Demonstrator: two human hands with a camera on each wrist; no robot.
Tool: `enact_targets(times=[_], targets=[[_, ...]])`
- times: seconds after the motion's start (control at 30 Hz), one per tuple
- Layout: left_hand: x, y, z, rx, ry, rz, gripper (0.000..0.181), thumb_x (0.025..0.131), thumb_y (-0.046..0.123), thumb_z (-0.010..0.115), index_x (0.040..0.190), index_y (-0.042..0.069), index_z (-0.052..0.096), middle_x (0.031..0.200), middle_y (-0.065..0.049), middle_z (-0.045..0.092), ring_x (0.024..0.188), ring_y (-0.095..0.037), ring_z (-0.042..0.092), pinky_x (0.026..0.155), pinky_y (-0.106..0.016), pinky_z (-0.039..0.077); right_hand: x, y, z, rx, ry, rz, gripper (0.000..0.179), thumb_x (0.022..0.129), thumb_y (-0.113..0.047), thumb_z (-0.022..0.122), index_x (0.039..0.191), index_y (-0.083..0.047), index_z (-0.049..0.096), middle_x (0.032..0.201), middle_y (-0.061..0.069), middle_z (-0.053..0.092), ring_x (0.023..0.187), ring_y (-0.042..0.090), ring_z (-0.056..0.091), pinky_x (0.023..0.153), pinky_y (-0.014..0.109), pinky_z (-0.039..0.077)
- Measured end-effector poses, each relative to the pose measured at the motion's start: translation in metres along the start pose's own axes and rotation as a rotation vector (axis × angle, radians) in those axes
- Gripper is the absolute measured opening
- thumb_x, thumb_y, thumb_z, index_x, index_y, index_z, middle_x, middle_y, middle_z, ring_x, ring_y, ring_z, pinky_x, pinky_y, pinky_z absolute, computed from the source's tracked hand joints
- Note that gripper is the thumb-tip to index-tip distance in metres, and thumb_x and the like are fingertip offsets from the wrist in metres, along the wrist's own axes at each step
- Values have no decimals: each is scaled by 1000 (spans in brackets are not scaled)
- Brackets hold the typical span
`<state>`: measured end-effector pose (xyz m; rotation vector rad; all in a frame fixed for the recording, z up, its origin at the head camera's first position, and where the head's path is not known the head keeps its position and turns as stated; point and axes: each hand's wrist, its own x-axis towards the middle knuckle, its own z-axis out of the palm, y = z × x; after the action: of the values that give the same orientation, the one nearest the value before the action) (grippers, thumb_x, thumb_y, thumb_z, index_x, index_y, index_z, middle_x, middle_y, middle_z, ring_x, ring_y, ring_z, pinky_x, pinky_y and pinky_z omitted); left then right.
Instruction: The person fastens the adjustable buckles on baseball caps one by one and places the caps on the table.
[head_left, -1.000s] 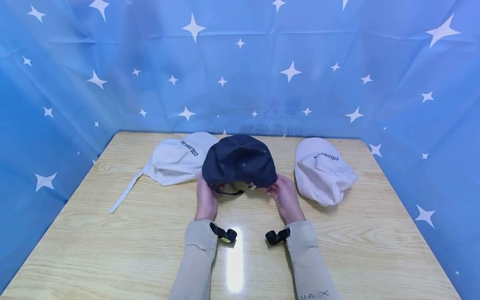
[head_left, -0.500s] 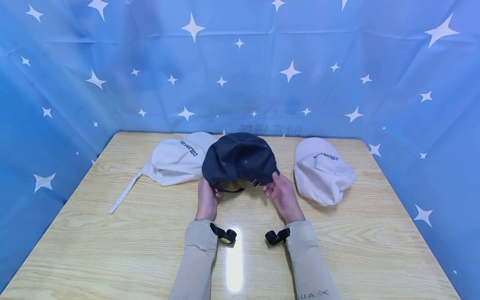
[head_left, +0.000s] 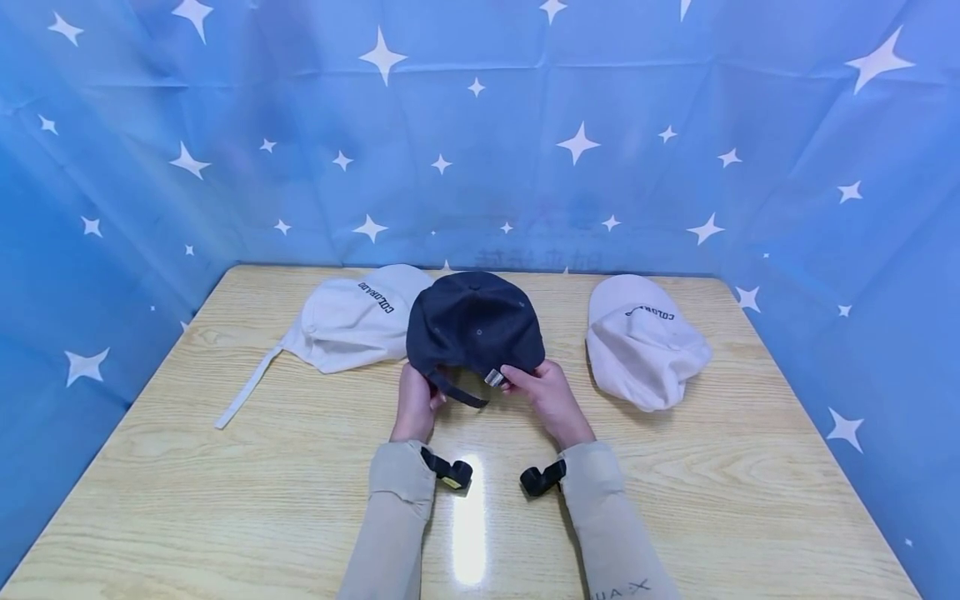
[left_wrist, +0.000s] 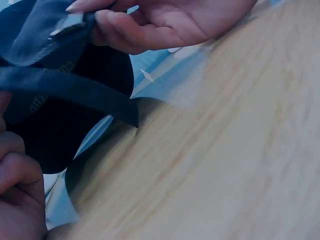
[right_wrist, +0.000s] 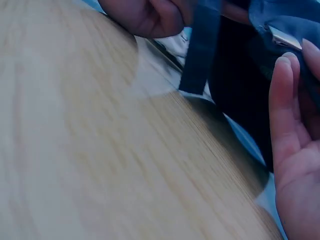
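A dark navy cap [head_left: 476, 321] is held up over the middle of the table, its back opening facing me. My left hand [head_left: 416, 404] grips its lower left edge, with curled fingers [left_wrist: 17, 172] showing in the left wrist view. At the lower right, my right hand [head_left: 551, 400] pinches the edge beside a metal buckle [head_left: 494, 377], which shows closely in the right wrist view. A loose strap [head_left: 457, 390] hangs from the left side, its end apart from the buckle. The cap's brim is mostly hidden behind the crown.
A white cap [head_left: 352, 321] lies left of the navy one, its long strap [head_left: 251, 387] trailing on the table. Another pale cap [head_left: 645, 342] lies to the right. Behind the wooden table [head_left: 225, 508] hangs a blue star-patterned cloth [head_left: 510, 108].
My right hand has moved left along the cap's edge to the buckle. The cap has dipped slightly and shifted a little left, and its loose strap hangs lower.
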<state>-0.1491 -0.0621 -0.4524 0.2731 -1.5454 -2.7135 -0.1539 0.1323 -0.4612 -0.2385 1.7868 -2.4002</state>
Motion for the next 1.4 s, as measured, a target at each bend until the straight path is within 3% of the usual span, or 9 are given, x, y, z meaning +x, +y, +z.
enact_targets(times=[0.1, 0.33, 0.53, 0.73, 0.93, 1.0, 1.13, 1.23, 1.4], targets=[[-2, -2, 1, 47, -67, -17, 37, 90, 17, 36, 56, 11, 49, 45, 1, 42, 32, -8, 31, 33, -20, 22, -1, 0, 2, 6, 5, -3, 13, 78, -17, 69, 79, -5, 64, 70, 7, 61, 63, 16, 59, 62, 30, 51], [-11, 2, 9, 277, -349, -151, 44, 97, 25, 33, 68, 1, 56, 53, 0, 50, 39, -8, 34, 36, -19, 26, -2, -7, 1, 137, 10, 9, 6, 84, -10, 62, 79, -7, 63, 73, 6, 58, 62, 14, 58, 63, 26, 51], [-18, 10, 16, 414, -594, -167, 33, 95, 19, 44, 107, -10, 53, 61, -1, 52, 39, -9, 36, 35, -20, 29, -1, -8, -1, 251, 76, 2, 4, 84, -5, 60, 81, -6, 62, 75, 6, 59, 63, 13, 59, 62, 22, 50], [-15, 3, 5, 388, -839, -248, 31, 94, 17, 45, 120, 3, 53, 62, -8, 58, 37, -11, 43, 35, -22, 34, 0, -6, -3, 300, 115, -14, 4, 85, -3, 59, 84, -6, 61, 75, 5, 60, 65, 13, 60, 64, 22, 50], [-12, -4, -5, 261, -984, -287, 31, 93, 11, 43, 121, 1, 50, 93, -22, 63, 44, -14, 51, 35, -23, 33, 3, -5, -5, 372, 164, -20, 4, 84, -1, 59, 84, -5, 60, 74, 6, 61, 65, 14, 61, 65, 22, 51], [-11, -5, -5, 225, -1021, -269, 31, 92, 8, 44, 122, -1, 46, 101, -23, 61, 47, -15, 52, 35, -23, 34, 4, -4, -6, 386, 183, -19, 4, 83, -2, 61, 86, -5, 59, 74, 6, 61, 65, 14, 62, 66, 22, 51], [-12, -3, -5, 195, -1028, -264, 36, 90, 12, 51, 123, 0, 44, 76, -15, 62, 48, -15, 51, 37, -24, 34, 5, -4, -8, 402, 210, -20, 9, 80, -6, 66, 87, -6, 59, 76, 5, 61, 66, 13, 62, 67, 23, 51], [-13, -1, -5, 200, -998, -251, 35, 88, 15, 54, 119, -1, 47, 58, -6, 53, 47, -14, 48, 38, -23, 35, 4, -4, -8, 431, 190, -19, 11, 79, -7, 67, 87, -6, 59, 76, 5, 61, 66, 13, 62, 67, 22, 51], [-13, 0, -4, 226, -923, -192, 27, 90, 12, 52, 114, -1, 52, 57, -6, 54, 47, -13, 50, 40, -22, 38, 3, -6, -9, 470, 128, -15, 9, 80, -6, 66, 85, -5, 58, 74, 5, 62, 66, 14, 62, 65, 22, 51]])
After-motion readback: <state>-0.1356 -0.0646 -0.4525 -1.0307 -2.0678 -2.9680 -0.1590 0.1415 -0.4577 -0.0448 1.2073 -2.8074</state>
